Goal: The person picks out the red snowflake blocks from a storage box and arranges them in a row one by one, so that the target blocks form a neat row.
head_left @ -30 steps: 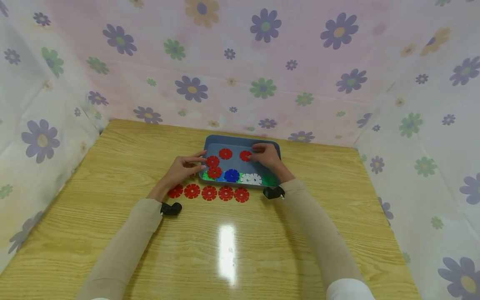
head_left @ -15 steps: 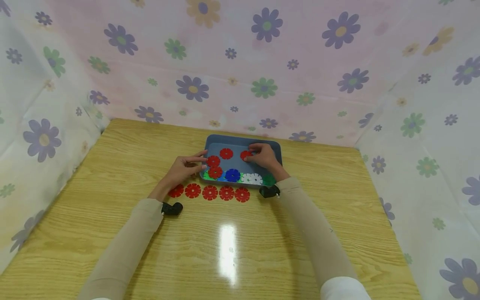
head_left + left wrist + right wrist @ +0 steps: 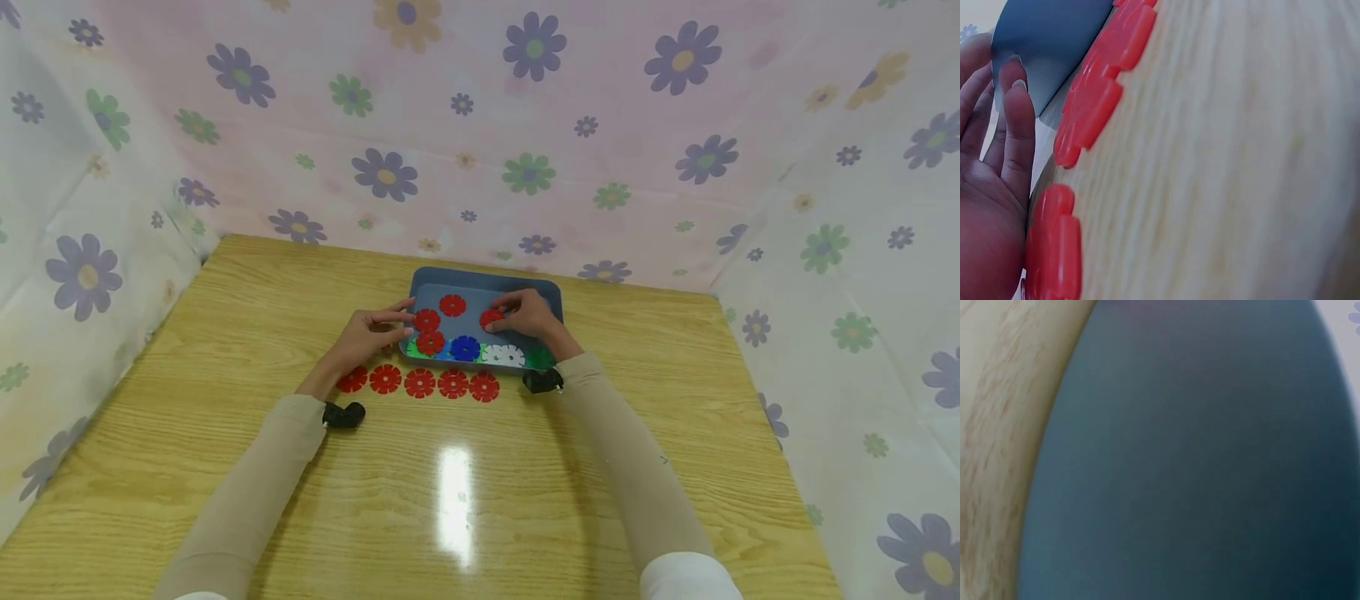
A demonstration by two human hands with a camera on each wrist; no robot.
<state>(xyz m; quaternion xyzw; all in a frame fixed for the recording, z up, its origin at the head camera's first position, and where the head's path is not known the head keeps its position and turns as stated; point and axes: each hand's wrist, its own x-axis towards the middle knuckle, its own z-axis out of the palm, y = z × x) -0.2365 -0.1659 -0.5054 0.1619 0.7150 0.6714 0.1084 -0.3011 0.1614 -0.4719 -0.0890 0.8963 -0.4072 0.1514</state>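
In the head view, a blue-grey tray (image 3: pixel 487 279) holds notched, flower-shaped plastic discs. My right hand (image 3: pixel 531 315) reaches in over its right half and pinches a red disc (image 3: pixel 491 318) between thumb and fingers. At the tray's left wall, my left hand (image 3: pixel 362 336) rests with fingers extended; the left wrist view has those fingers (image 3: pixel 1017 119) against the tray's side (image 3: pixel 1047 44). Other red discs (image 3: pixel 452 305) lie in the tray's left part. Along its near side are a blue disc (image 3: pixel 465 348), white discs (image 3: pixel 504 356) and green ones. The right wrist view is filled by the tray's wall (image 3: pixel 1185 456).
A row of several red discs (image 3: pixel 419 383) lies on the wooden table (image 3: pixel 375 500) in front of the tray, its left end by my left wrist. Flower-patterned cloth (image 3: pixel 450 125) stands behind the table and at both sides.
My right hand has shifted slightly toward the near side of the tray, and the red disc in its fingers has come nearer with it. The left hand stays in place.
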